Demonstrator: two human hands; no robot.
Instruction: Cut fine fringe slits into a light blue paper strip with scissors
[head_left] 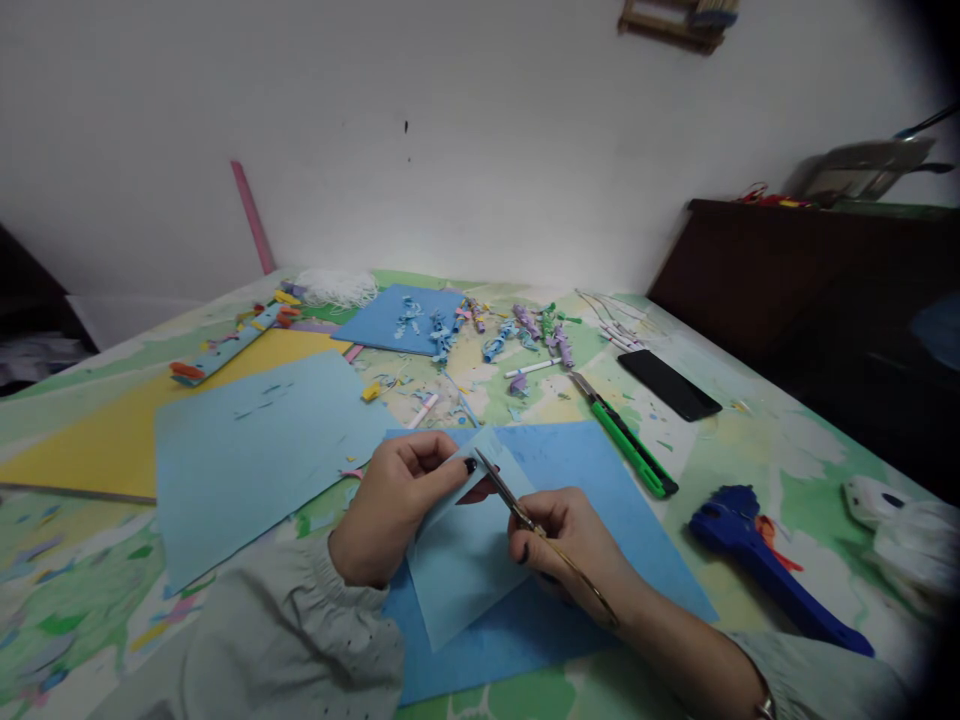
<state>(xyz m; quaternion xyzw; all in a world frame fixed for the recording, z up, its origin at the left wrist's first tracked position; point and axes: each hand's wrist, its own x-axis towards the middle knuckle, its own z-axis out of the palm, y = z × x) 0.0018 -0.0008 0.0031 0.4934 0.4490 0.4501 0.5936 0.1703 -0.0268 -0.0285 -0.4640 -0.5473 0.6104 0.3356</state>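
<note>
My left hand [416, 490] pinches a light blue sheet of paper [472, 565] between thumb and fingers, and the sheet's upper part is bent up. My right hand [570, 545] grips a pair of scissors [504, 490] with gold-coloured handles. The scissor blades point up and left, lying at the raised part of the paper close to my left thumb. Whether the blades are apart I cannot tell. Beneath the paper lies a larger, darker blue sheet [622, 590]. A green utility knife [634, 445] rests just beyond my right hand.
At left, a light blue sheet [255, 450] overlaps a yellow one [90, 440]. Curled paper pieces [499, 340] and scraps lie toward the wall. A black phone [669, 384], a blue tape dispenser [772, 570] and a white device [874, 500] are at right. Dark furniture [810, 300] borders the table.
</note>
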